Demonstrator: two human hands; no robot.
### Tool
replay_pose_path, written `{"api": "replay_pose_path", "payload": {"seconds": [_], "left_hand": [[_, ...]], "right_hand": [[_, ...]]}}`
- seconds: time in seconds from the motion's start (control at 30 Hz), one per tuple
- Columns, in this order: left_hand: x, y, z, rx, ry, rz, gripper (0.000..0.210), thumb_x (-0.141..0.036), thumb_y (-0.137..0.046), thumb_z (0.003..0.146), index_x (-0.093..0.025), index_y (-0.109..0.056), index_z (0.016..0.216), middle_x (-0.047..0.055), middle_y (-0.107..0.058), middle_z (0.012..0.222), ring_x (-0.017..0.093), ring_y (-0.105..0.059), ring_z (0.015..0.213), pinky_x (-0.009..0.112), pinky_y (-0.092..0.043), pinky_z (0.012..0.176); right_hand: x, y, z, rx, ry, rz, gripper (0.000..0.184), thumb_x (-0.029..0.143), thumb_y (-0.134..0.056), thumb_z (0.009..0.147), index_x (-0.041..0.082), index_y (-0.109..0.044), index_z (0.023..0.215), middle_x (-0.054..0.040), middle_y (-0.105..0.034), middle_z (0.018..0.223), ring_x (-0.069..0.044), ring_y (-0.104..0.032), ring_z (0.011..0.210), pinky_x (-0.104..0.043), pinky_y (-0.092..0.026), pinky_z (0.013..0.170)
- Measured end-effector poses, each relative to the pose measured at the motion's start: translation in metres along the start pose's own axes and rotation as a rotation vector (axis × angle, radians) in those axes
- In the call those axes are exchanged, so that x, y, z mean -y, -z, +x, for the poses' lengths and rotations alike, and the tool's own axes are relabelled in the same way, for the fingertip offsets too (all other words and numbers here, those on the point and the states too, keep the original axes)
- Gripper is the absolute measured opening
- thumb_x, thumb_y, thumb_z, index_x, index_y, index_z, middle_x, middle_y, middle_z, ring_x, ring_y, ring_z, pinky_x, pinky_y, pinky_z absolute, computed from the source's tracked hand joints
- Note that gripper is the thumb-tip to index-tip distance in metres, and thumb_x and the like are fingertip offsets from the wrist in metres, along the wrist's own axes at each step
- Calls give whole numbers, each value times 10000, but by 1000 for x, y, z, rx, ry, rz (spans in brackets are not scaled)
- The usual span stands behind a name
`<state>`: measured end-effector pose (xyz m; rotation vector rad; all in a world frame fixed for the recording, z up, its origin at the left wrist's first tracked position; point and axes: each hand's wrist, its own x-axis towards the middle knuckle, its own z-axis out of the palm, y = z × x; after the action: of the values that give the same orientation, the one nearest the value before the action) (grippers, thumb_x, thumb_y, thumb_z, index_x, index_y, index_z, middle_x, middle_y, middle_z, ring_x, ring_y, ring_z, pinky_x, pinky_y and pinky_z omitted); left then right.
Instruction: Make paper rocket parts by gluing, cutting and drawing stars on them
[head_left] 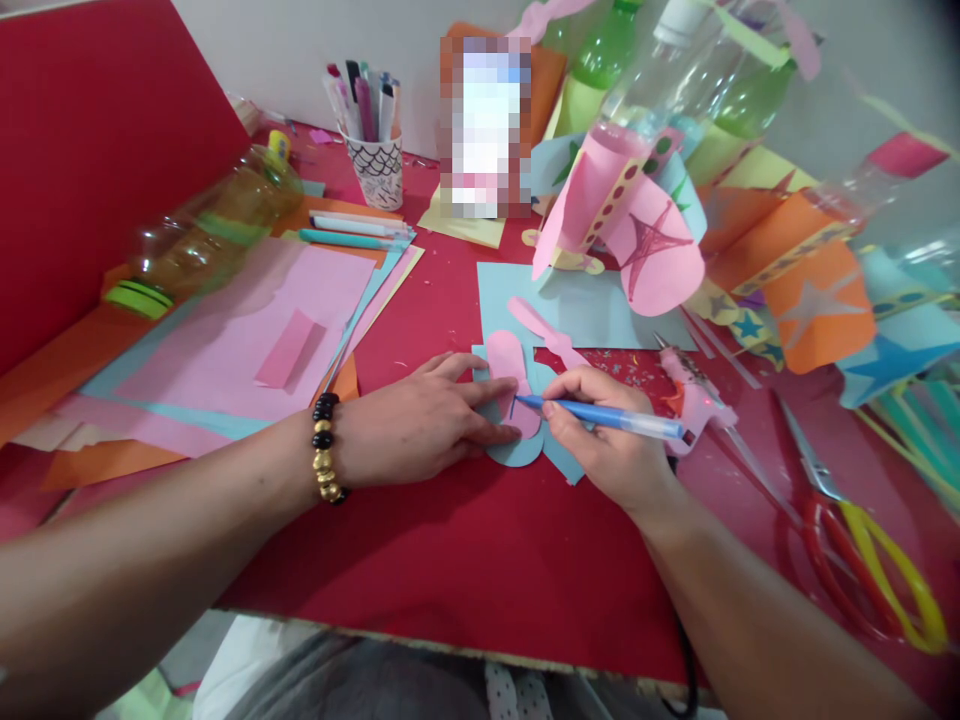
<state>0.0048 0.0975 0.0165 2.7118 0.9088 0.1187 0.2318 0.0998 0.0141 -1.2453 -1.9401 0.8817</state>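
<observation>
Pink cutout (pixel 505 352): partly under the fingertips of the left hand (pixel 431 415), the nearer, and just left of the right hand (pixel 600 430); long axis running near to far. Left fingers: slightly spread, pressed flat, gripping nothing. Right fingers: closed round a pen (pixel 622 414), tip at the cutout. Blue paper (pixel 517 452): beneath it. Glue gun (pixel 703 412): right of the right fingers.

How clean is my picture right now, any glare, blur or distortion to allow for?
Head view: right hand and blue pen readable, the dark stroke on the pink cutout visible; head view: upright screen bright and blocky, its content unreadable; head view: blue starred paper near the right edge looks smeared; head view: top-right corner falls dark.
</observation>
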Motion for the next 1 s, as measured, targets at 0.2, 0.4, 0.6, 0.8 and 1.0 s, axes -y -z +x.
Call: {"api": "replay_pose_path", "payload": {"seconds": [0.2,0.4,0.6,0.8,1.0], "left_hand": [[0,0,0,17,2,10,377,-229,-511,926,-392,-617,1249,13,-417,1494,338,-356,1316,533,-301,1079],[-1,1,0,32,14,9,376,-242,-520,927,-404,-607,1255,5,-399,1508,337,-351,1322,536,-305,1076],[-1,2,0,45,20,9,371,-256,-512,934,-401,-604,1263,7,-392,1511,340,-344,1328,539,-293,1084],[-1,1,0,29,19,0,381,-238,-540,915,-400,-613,1252,-2,-411,1498,329,-349,1326,519,-292,1092],[-1,1,0,2,2,-13,390,-219,-545,910,-403,-613,1247,-7,-428,1486,316,-354,1325,503,-295,1090]], "right_hand": [[-2,-1,2,-20,8,-38,16,168,-607,785,172,-611,799,34,-570,604,-91,-484,512,-234,-411,526],[-2,-2,3,-12,6,-63,14,170,-610,779,168,-617,790,30,-578,603,-98,-501,529,-247,-431,575],[-1,-2,3,-7,-15,-90,19,170,-609,773,172,-624,784,27,-583,609,-102,-503,537,-248,-426,579],[2,0,3,11,-15,-90,31,173,-596,769,173,-610,742,30,-558,587,-98,-471,516,-244,-405,543],[4,1,3,17,-37,-90,52,167,-585,758,174,-600,709,34,-541,554,-96,-448,491,-243,-369,499]]}}
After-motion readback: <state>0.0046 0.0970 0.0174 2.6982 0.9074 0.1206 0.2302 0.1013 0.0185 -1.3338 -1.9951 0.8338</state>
